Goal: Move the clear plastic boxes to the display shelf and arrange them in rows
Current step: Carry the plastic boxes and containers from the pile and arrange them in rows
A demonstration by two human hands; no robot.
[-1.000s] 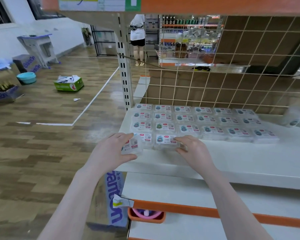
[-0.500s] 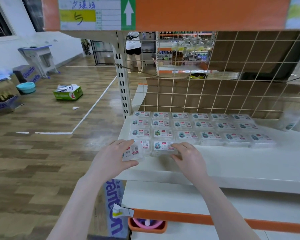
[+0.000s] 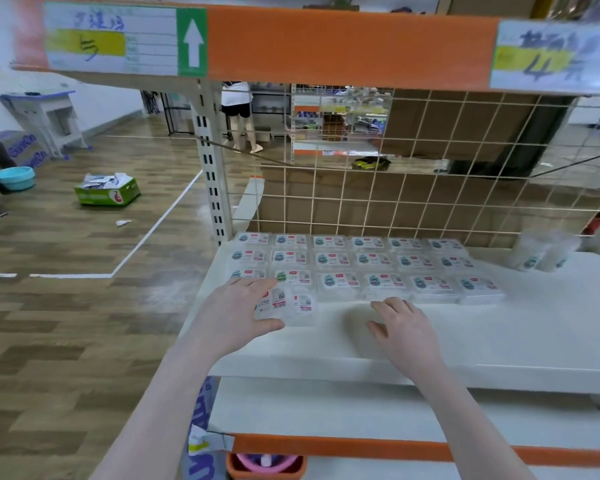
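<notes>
The right hand (image 3: 407, 329) has let go and drawn back, fingers relaxed and empty — the left hand (image 3: 238, 311) still holds clear plastic boxes (image 3: 286, 304) at the display shelf (image 3: 499, 337) front, unplaced.

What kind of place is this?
Probably a small shop being stocked: a display shelf with rows of clear plastic boxes, handwritten price signs overhead, and more stocked racks behind.
</notes>
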